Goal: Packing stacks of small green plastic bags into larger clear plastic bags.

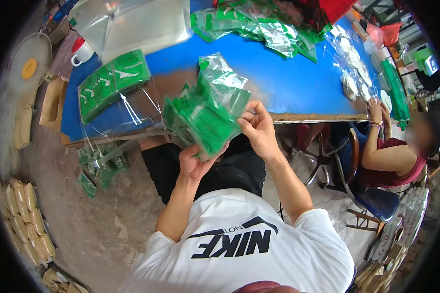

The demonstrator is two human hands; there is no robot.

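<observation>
In front of me, at the table's edge, is a bundle of green packets in clear plastic (208, 119), smeared by motion. My left hand (196, 163) grips its lower end from below. At the bundle's right edge my right hand (258, 128) is closed, thumb and fingers pinching the plastic. To the left, a neat stack of green packets (113, 83) lies tilted on the table beside a clear plastic bag (127, 115) that hangs over the edge. Further back lies a loose heap of green packets (264, 29).
A blue-topped table (298, 88) with a worn brown edge spans the view. A white mug (83, 51) with a red lid stands at the back left, near clear plastic sheets (142, 24). At right, a seated co-worker (391, 156) reaches toward white round pieces (354, 63) in plastic.
</observation>
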